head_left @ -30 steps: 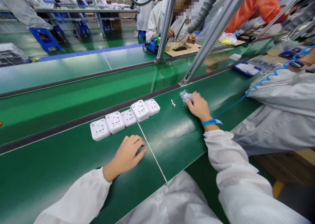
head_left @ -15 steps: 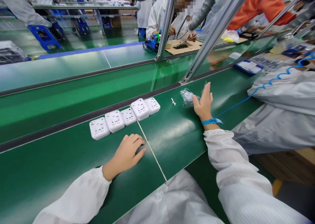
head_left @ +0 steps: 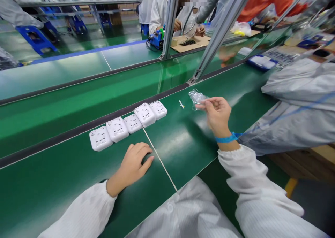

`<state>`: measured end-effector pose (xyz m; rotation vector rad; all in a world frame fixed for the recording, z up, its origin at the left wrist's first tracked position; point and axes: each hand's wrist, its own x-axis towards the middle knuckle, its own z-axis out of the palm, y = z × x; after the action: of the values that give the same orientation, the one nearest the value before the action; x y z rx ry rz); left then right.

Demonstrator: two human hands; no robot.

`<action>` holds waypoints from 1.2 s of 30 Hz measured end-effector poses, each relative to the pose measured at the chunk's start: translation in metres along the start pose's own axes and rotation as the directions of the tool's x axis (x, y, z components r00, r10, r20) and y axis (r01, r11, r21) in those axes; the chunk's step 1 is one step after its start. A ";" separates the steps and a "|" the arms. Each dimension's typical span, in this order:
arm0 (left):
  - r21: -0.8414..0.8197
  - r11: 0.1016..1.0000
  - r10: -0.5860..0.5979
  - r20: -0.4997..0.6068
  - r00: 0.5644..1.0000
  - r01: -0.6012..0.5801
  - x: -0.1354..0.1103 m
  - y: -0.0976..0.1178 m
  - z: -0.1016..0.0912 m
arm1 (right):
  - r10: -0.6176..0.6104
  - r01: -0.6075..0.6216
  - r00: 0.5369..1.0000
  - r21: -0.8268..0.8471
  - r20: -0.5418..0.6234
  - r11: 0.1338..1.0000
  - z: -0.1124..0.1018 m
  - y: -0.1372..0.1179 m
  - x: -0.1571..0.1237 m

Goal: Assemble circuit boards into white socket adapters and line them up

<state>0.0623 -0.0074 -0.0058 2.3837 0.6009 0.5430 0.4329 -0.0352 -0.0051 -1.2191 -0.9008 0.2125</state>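
Green conveyor belt [head_left: 65, 154] runs through a factory room, a white-smocked co-worker [head_left: 159, 11] beyond an aluminium-framed glass partition [head_left: 169, 22]. Crumpled clear plastic bag [head_left: 198, 97] sits just above the belt, its long axis lying roughly sideways, toward a small white piece [head_left: 181, 104]. Right hand [head_left: 217, 114] pinches it in closed fingertips. Left hand [head_left: 132, 168] rests empty on the belt, fingers loosely curled, near a row of white power sockets [head_left: 117, 129].
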 end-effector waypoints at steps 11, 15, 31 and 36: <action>-0.810 0.562 -0.298 -0.012 0.954 0.166 0.065 0.079 0.003 | 0.027 -0.095 0.928 0.168 0.371 0.981 0.047 -0.133 -0.103; -0.695 0.718 -0.232 -0.197 0.953 0.031 0.060 0.080 0.001 | 0.023 -0.082 0.922 0.136 0.387 0.987 0.046 -0.129 -0.111; -0.145 0.988 0.000 -0.295 0.956 -0.044 0.051 0.087 -0.004 | 0.117 -0.055 0.814 -0.124 0.569 0.991 0.026 -0.136 -0.093; -0.215 0.976 -0.094 -0.278 0.956 0.034 0.052 0.082 0.006 | 0.102 0.011 0.835 -0.202 0.541 0.979 0.026 -0.123 -0.097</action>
<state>0.1306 -0.0404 0.0549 2.0957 0.7074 0.8881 0.3134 -0.1198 0.0573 -1.3925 -1.4212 0.5449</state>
